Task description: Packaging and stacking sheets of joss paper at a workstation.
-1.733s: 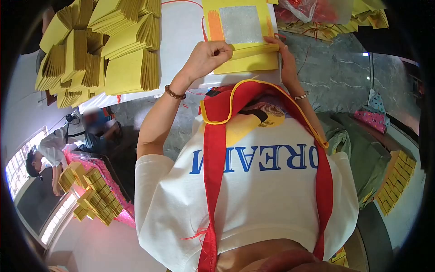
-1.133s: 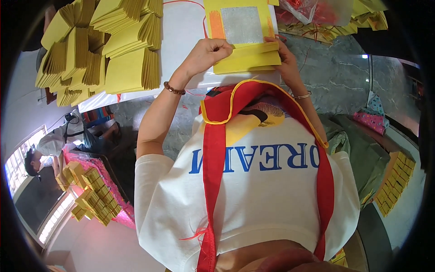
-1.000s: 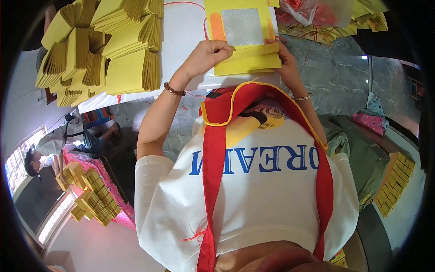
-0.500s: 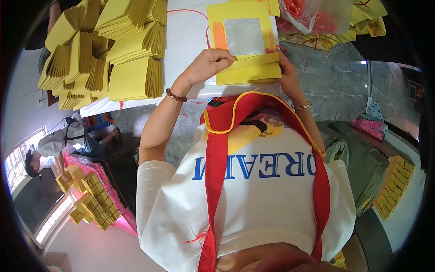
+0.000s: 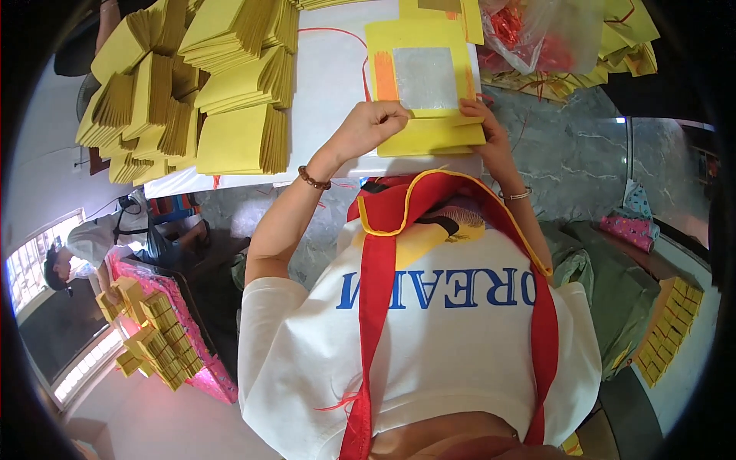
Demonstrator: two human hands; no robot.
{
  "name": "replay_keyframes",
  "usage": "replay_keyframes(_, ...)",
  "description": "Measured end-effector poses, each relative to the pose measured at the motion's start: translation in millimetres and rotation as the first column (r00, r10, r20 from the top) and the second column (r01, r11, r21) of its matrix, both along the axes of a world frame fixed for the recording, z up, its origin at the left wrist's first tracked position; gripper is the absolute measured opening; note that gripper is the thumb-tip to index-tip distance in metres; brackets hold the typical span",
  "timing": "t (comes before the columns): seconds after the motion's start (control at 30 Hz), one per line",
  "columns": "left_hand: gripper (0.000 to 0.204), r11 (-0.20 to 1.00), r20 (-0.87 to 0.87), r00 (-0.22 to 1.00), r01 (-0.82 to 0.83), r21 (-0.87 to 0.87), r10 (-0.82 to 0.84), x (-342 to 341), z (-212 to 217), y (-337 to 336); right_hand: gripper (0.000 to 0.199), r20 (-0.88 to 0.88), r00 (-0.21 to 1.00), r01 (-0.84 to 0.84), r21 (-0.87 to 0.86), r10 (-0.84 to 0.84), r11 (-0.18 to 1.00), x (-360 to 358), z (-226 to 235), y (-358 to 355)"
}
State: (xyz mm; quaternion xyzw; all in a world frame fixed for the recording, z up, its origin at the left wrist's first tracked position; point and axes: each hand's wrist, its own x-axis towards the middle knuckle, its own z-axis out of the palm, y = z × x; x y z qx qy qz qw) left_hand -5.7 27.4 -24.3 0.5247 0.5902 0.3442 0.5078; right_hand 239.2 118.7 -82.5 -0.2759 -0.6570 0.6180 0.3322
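Note:
A yellow paper sheet (image 5: 422, 38) with a silver square (image 5: 425, 77) and orange bands lies on the white-covered table in front of me. Its near edge is turned up into a plain yellow folded strip (image 5: 441, 136). My left hand (image 5: 374, 126) is closed, its fingers pinching the left end of the fold. At the right end, my right hand (image 5: 488, 130) holds the strip's edge, with fingertips over the top of the fold; its thumb is hidden. Another yellow sheet (image 5: 473, 27) shows beneath and beyond this one.
Stacks of folded yellow paper (image 5: 241, 142) fill the table's left side. A red cord (image 5: 364, 65) lies beside the sheet. At the far right sits a clear plastic bag (image 5: 537, 34) with red material. A person (image 5: 100, 238) works at a pink-covered table with yellow bundles (image 5: 157, 326).
The whole view has shifted slightly, so everything sits lower and further right. The folded strip lies flatter and straighter, and my right fingers have come over its top edge.

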Motion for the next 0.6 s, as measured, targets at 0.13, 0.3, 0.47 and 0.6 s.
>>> replay_keyframes(0.13,0.018,0.999,-0.015,1.0,0.01,0.033,-0.01,4,3,-4,0.032,-0.002,1.0,0.009,0.008,-0.009,1.0,3,-4,0)
replay_keyframes(0.3,0.021,0.942,-0.176,0.983,0.1,0.321,-0.045,15,9,-9,0.026,0.023,0.999,0.05,-0.029,-0.049,0.998,-1,-3,0)
replay_keyframes(0.47,0.024,0.983,-0.238,0.971,0.042,0.177,0.001,11,18,-4,0.027,0.011,0.996,0.088,-0.271,-0.088,0.959,-7,10,-2)
replay_keyframes(0.6,0.025,0.975,-0.175,0.979,0.132,0.179,-0.1,8,23,2,0.029,0.005,0.999,0.047,-0.241,-0.047,0.969,-8,11,-3)
